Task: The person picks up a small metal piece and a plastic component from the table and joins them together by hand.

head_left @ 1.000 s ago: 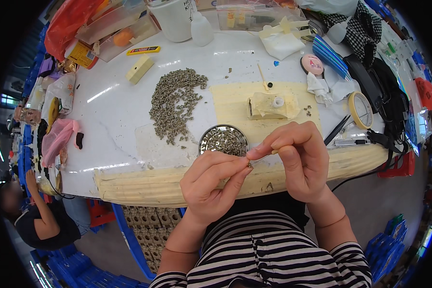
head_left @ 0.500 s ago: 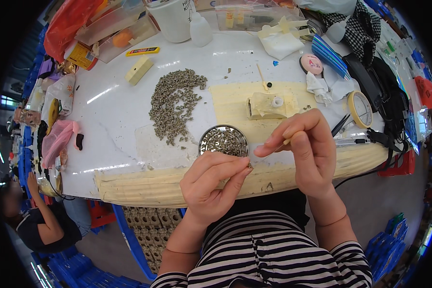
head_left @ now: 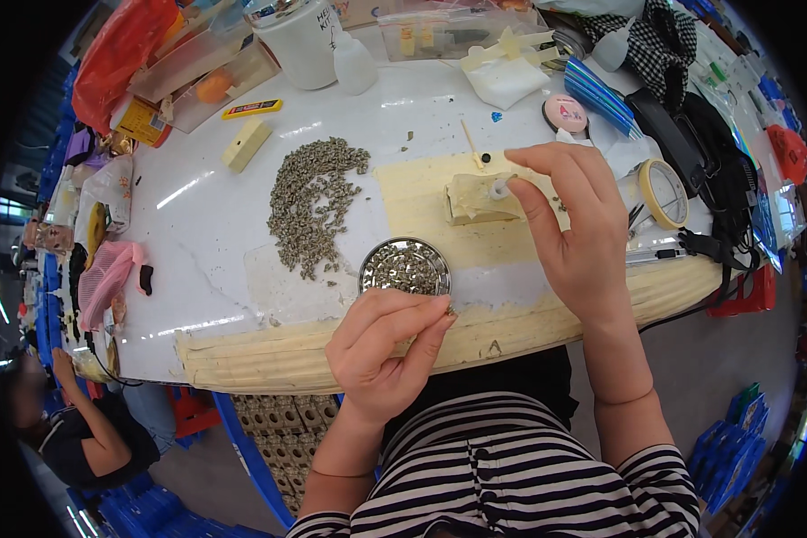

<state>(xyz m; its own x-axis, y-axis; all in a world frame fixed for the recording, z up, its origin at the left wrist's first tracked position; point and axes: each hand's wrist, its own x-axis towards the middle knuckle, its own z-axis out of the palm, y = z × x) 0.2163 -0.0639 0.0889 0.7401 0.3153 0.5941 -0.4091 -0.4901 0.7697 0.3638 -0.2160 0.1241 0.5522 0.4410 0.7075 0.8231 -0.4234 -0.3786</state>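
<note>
My left hand (head_left: 381, 345) is closed in a pinch on a small metal part (head_left: 451, 312), just in front of a round shiny dish (head_left: 365, 260). Small grey-brown metal pieces (head_left: 402, 267) lie in that dish. My right hand (head_left: 578, 220) reaches over the table, its thumb and forefinger apart beside a small white cup (head_left: 499, 188). I see nothing between those fingertips. The cup stands on a block wrapped in cream tape (head_left: 475, 202). Left of the dish, a large pile of the same small metal pieces (head_left: 309, 202) spreads over the white table.
Behind are a pale yellow block (head_left: 247, 145), a yellow box (head_left: 252, 108), a thin stick (head_left: 472, 143) and a white bucket (head_left: 300, 45). A tape roll (head_left: 663, 194) lies to the right. A blue crate of square parts (head_left: 282, 439) stands below; another person (head_left: 90, 439) sits at left.
My right hand has moved away from my left, up to the white cup, and its fingers have parted. The small yellowish stick it held no longer shows. My left hand keeps its pinch.
</note>
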